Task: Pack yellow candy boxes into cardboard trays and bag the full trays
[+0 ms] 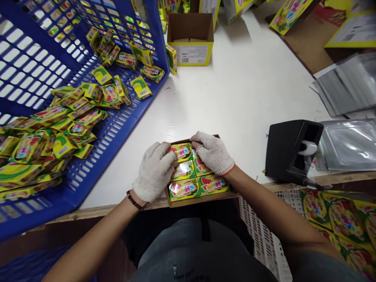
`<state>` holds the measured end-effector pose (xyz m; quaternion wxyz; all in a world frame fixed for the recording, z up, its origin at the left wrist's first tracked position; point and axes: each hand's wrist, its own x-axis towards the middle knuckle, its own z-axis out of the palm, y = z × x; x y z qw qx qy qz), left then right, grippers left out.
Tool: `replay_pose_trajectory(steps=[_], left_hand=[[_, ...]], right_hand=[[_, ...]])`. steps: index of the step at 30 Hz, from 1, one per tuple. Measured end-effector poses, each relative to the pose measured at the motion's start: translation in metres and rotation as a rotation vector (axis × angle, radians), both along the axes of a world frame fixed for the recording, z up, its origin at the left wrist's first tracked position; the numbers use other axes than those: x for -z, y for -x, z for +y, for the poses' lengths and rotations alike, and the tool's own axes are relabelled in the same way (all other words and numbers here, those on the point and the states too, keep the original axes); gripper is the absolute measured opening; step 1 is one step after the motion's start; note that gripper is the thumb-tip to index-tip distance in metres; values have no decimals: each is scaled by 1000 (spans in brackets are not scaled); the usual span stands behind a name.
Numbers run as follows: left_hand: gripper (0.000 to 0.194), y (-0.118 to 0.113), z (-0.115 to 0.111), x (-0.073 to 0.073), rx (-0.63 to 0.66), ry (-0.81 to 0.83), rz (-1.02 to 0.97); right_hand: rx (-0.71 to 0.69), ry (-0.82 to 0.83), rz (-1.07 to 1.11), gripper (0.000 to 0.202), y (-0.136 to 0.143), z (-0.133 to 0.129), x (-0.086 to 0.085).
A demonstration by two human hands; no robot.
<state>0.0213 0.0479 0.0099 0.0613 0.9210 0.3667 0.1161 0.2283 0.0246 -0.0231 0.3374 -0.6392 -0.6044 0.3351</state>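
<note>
At the table's front edge sits an open carton (169, 200) with several small yellow-green TWINS boxes (184, 189) lying flat in rows. My left hand (154, 170), in a white glove, rests over the carton's left side, its fingertips on the upper left boxes. My right hand (212, 152), gloved too, reaches over the back right part with bent fingers at the back edge and a top box. Whether either hand grips a box is hidden by the gloves and fingers.
A blue crate (117, 147) on the left holds many small boxes (78, 107). Behind stands an open yellow carton (190, 51). A black tape dispenser (283, 150) and clear plastic bags (348, 145) are at right. Below right, a white crate (260, 227) stands beside packed cartons (343, 215).
</note>
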Motion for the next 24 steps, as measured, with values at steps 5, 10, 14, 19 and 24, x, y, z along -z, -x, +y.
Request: replay_pose_trajectory(steps=[5, 10, 14, 19, 24], left_hand=[[12, 13, -5, 10, 103, 14, 8], [23, 31, -26, 20, -184, 59, -258], [32, 39, -37, 28, -405, 216, -414], [33, 36, -37, 33, -468, 304, -501], [27, 27, -34, 33, -557, 455, -506]], right_hand=[[-159, -189, -170, 22, 3, -2, -1], [-548, -336, -469, 28, 20, 5, -7], [-636, -371, -611, 36, 34, 8, -9], [-656, -351, -799, 39, 39, -1, -8], [-597, -394, -814, 27, 49, -5, -8]])
